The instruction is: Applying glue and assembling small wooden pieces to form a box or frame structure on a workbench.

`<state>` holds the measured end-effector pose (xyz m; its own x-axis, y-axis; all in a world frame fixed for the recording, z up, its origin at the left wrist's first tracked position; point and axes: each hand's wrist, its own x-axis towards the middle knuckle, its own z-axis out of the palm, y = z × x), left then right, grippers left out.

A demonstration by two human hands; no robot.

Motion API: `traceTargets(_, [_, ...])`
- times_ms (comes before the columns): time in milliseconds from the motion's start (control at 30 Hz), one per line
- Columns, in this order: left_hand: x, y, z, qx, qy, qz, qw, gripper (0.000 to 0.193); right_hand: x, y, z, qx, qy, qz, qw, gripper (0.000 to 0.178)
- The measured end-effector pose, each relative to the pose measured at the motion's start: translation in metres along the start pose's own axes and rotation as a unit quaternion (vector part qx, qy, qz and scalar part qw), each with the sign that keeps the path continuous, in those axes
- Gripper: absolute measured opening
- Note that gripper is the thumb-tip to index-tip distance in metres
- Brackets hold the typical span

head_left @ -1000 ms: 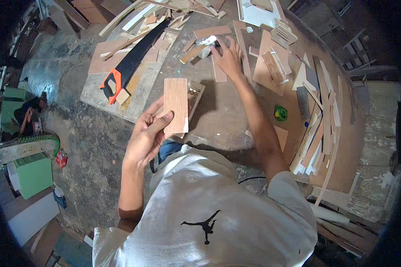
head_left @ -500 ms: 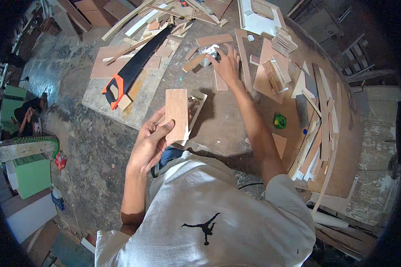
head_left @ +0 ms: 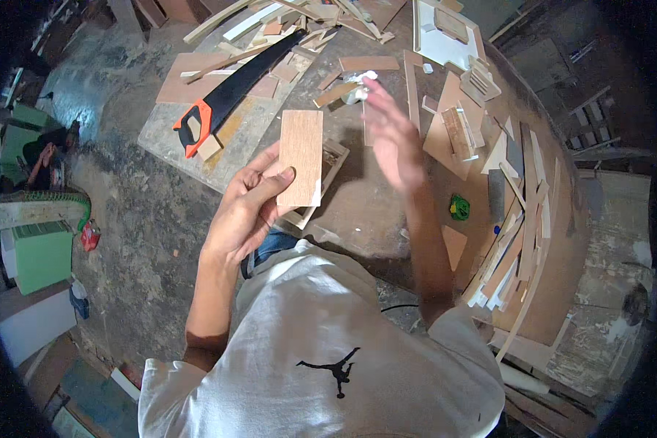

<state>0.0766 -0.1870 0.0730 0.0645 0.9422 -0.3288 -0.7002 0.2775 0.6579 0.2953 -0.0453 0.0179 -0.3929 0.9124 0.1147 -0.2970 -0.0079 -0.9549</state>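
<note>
My left hand (head_left: 250, 196) grips a thin rectangular wooden board (head_left: 301, 157), its thumb on the face and fingers behind. A white smear marks the board's lower right corner. Partly hidden behind it is a small open wooden frame (head_left: 336, 162); whether my fingers also touch the frame cannot be seen. My right hand (head_left: 396, 139), blurred by motion, is raised over the table with fingers stretched and apart. Just beyond its fingertips stands a small container (head_left: 355, 93) with white paste at its top. A narrow wood strip (head_left: 334, 95) lies against it.
A handsaw (head_left: 241, 91) with an orange and black handle lies at the left of the table. Wood offcuts (head_left: 314, 14) are heaped at the back, and long strips (head_left: 522, 241) along the right. A green tape measure (head_left: 459, 206) lies right of my right arm.
My right hand has drawn back from the container toward me. My left hand still holds the board, now slightly higher in view. The whole view has shifted a little.
</note>
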Motion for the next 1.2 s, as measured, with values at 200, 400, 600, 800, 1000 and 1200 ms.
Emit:
traceTargets(200, [-0.001,0.006,0.008,-0.002,-0.029,-0.002,1.0,0.056,-0.057,-0.039,0.036,-0.219,-0.124,-0.075,0.965,0.057])
traceTargets(400, [-0.004,0.01,0.014,-0.018,-0.076,-0.014,0.997,0.057,-0.069,-0.049,0.043,-0.373,-0.106,-0.129,0.913,0.058])
traceTargets(600, [-0.008,0.007,0.007,-0.062,-0.095,-0.025,0.993,0.058,-0.069,-0.045,0.042,-0.52,-0.06,-0.286,0.802,0.051])
traceTargets(800, [-0.013,0.016,0.005,-0.074,-0.104,-0.043,0.991,0.059,-0.079,-0.046,0.038,-0.577,0.005,-0.263,0.774,0.052])
traceTargets(1000, [-0.015,0.015,0.008,0.009,-0.075,-0.022,0.997,0.058,-0.071,-0.071,0.052,-0.535,-0.043,-0.232,0.811,0.046])
traceTargets(1200, [-0.017,0.015,0.019,0.012,-0.058,0.008,0.998,0.06,-0.073,-0.066,0.053,-0.593,-0.05,-0.296,0.747,0.045])
